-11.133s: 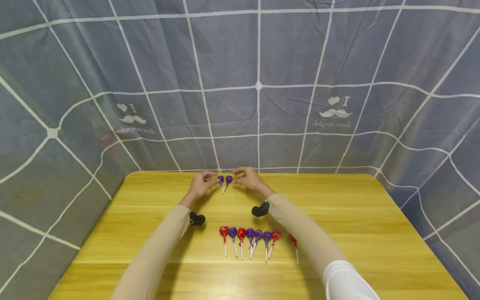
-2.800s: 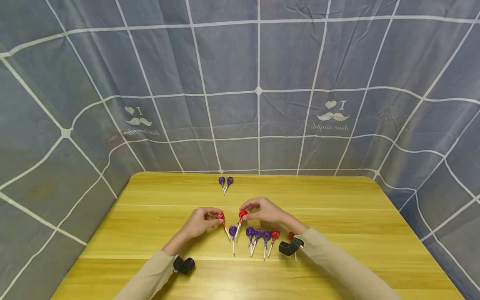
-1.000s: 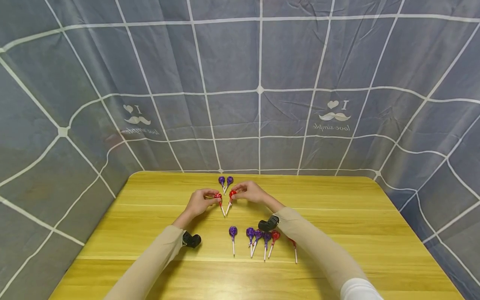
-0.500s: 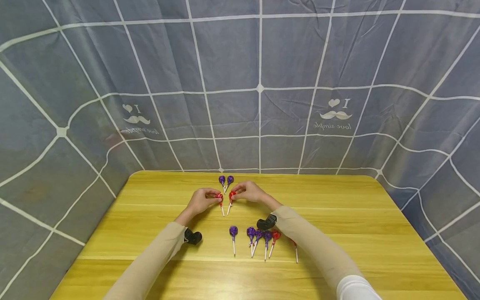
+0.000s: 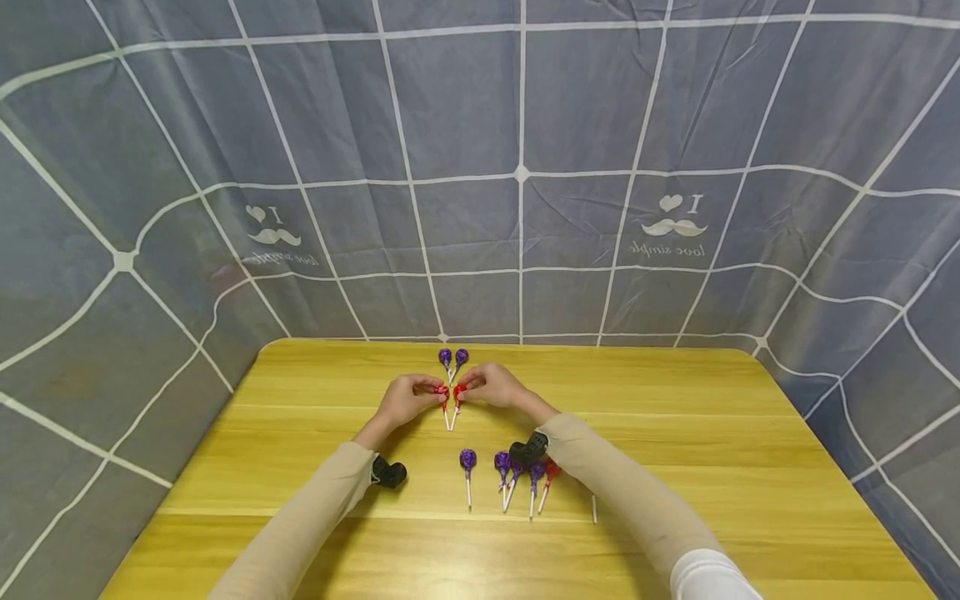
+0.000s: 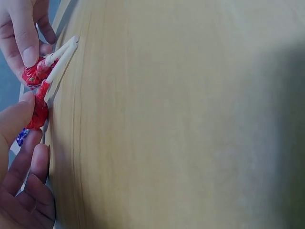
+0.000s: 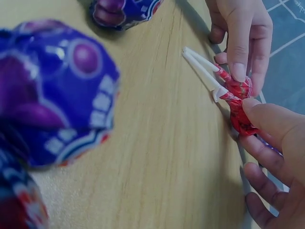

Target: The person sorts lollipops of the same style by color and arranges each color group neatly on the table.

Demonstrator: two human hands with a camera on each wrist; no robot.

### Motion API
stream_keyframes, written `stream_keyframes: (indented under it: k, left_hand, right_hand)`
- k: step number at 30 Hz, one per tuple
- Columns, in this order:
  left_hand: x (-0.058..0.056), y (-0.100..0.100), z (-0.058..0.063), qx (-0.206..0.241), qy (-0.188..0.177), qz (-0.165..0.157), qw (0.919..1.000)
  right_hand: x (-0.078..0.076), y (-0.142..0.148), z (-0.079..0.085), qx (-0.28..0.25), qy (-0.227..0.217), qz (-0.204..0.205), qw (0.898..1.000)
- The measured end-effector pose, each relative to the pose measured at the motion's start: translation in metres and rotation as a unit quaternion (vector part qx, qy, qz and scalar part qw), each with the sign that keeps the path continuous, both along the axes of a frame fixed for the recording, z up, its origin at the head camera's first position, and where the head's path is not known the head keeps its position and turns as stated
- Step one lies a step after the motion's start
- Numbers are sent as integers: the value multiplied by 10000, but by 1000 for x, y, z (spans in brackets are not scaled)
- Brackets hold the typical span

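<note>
My left hand (image 5: pixel 407 399) pinches the wrapped head of a red lollipop (image 6: pixel 39 112) between thumb and fingers. Facing it, my right hand (image 5: pixel 495 388) pinches a second red lollipop (image 7: pixel 241 117) in the same way. The two heads stand close together, and their white sticks slant toward me until the ends meet, forming a V on or just above the table. Just beyond them, two purple lollipops (image 5: pixel 445 357) lie in a similar V near the table's far edge. A lone purple lollipop (image 5: pixel 468 459) lies nearer to me.
Right of the lone one lies a row of several purple lollipops (image 5: pixel 536 472) and a red lollipop (image 5: pixel 552 470), partly behind the right wrist camera (image 5: pixel 528 448). Another stick (image 5: pixel 595 508) shows beside the right sleeve. A grey curtain (image 5: pixel 465 225) hangs behind the wooden table (image 5: pixel 300 467).
Both hands have carried two red lollipops from the near row toward the far purple pair. In the last second the sticks parted slightly, then met again as the heads drew closer.
</note>
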State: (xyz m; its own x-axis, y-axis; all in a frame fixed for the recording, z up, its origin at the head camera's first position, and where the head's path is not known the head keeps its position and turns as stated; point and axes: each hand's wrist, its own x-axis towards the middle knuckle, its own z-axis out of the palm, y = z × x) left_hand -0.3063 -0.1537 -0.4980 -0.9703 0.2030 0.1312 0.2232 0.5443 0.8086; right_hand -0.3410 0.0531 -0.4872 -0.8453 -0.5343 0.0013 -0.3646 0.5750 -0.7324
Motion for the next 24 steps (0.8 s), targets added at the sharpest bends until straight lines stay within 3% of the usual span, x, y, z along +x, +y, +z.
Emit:
stream_keyframes:
  k: [13, 24]
  left_hand:
    - [-1, 3, 0, -201, -109, 166, 9996]
    - [0, 2, -1, -173, -105, 94, 9998]
  right_hand:
    - [-2, -3, -3, 28, 78, 16, 10000]
    - [0, -2, -2, -56, 31, -8, 10000]
